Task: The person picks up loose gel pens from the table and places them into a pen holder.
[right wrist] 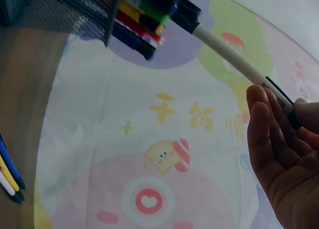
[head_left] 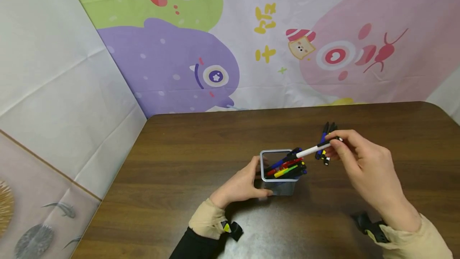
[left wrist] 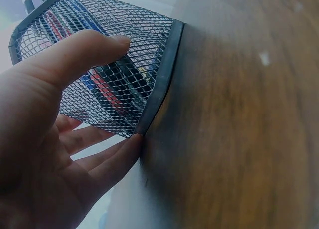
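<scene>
A mesh pen holder (head_left: 284,189) with a pale rim stands on the table, filled with several pens in blue, red, yellow, green and black. My left hand (head_left: 237,183) grips its side, the thumb (left wrist: 94,47) lying across the mesh and the other fingers curled round towards the base. Between thumb and fingertips, my right hand (head_left: 371,167) pinches a white pen (head_left: 312,150) with black ends, close to its clip end. That pen slants down to the left, its far end over the holder's opening. In the head view I cannot tell whether it touches the pens inside.
Several loose pens (head_left: 321,149), blue, yellow and white with dark ends, lie on the table (head_left: 179,163) behind and right of the holder, partly hidden by my right hand. A cartoon-printed cloth (head_left: 273,87) hangs behind the table's far edge. A white panel (head_left: 72,71) stands at the left.
</scene>
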Motion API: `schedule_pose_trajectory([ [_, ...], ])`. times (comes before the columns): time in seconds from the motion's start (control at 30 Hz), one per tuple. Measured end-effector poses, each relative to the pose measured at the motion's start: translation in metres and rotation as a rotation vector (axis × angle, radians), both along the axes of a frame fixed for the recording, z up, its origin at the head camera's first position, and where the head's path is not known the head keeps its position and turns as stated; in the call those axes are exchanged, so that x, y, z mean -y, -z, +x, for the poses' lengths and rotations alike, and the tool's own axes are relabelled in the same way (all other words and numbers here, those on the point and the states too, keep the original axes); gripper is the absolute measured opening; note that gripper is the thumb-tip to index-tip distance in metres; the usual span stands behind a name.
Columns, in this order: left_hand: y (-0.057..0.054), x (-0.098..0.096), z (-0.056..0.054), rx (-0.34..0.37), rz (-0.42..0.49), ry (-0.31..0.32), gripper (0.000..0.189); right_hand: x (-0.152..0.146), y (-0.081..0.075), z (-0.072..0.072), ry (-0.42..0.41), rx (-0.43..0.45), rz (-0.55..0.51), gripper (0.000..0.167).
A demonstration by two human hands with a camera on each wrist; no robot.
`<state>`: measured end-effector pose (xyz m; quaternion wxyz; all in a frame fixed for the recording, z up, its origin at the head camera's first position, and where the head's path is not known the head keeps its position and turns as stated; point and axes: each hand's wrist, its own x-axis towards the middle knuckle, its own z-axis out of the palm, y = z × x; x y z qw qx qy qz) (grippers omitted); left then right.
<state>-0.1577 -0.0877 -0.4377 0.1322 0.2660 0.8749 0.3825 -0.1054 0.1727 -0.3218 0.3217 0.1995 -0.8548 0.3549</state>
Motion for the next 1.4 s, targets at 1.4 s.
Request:
schedule_pose_trajectory([
  [1.4, 0.000, 0.000, 0.000, -0.001, 0.029, 0.012, 0.075, 0.018, 0.040, -0.023, -0.277, 0.112, 0.235, 0.013],
])
